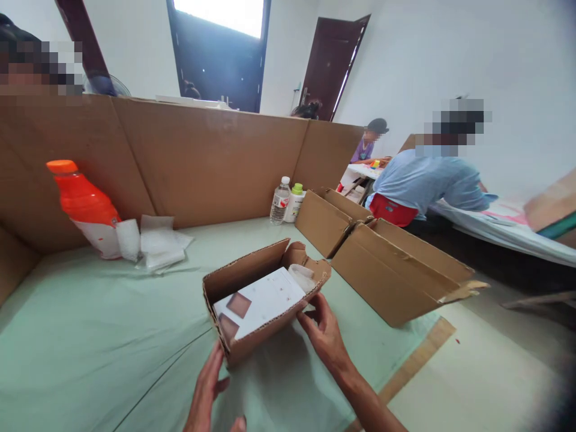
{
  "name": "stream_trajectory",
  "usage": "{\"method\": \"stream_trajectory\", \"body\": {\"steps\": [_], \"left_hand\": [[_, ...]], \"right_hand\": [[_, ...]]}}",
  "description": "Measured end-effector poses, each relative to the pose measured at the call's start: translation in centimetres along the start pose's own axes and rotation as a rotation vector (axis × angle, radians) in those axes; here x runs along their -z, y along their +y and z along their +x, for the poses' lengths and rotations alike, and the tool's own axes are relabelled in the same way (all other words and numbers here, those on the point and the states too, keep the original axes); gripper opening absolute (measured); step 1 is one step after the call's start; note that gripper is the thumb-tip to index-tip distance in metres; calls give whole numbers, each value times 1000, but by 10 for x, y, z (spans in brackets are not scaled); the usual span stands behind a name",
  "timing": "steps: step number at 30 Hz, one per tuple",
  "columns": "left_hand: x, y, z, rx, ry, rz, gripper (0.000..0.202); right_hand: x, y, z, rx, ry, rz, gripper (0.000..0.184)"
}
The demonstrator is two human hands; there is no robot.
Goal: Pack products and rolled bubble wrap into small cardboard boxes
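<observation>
An open brown cardboard box [265, 336] sits on the green-covered table in front of me. In it lie a white card or flat pack [265, 300] with brown square pictures and a translucent whitish item [301, 278] I cannot identify. My right hand [324, 330] grips the box near its right end, thumb against the outer wall and fingers at the rim. At the near left corner is my left hand [209, 384], fingers stretched along the box edge and thumb held apart. It is open, touching or very close to the cardboard.
Two empty-looking cardboard boxes [382, 270] stand to the right near the table edge. A clear water bottle [280, 203] and a white bottle with green cap [295, 205] stand behind. At left are an orange bottle [85, 204], plastic packets [164, 243] and a cardboard partition [216, 159]. People sit beyond.
</observation>
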State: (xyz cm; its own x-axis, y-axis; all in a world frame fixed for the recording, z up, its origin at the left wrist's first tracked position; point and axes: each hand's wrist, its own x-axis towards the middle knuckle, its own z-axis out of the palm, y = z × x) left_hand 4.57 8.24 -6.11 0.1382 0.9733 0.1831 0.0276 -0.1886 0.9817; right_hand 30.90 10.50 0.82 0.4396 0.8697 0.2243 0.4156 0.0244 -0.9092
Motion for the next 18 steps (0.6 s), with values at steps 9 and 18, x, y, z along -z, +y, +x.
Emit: {"method": "stream_trajectory", "body": {"steps": [9,18], "left_hand": [[-45,17,161,281,88,-413,81],[-92,-12,84,75,-234,-270,85]], "right_hand": [[27,48,-88,133,2,-333,69],[16,60,-35,40,14,-150,111]]}}
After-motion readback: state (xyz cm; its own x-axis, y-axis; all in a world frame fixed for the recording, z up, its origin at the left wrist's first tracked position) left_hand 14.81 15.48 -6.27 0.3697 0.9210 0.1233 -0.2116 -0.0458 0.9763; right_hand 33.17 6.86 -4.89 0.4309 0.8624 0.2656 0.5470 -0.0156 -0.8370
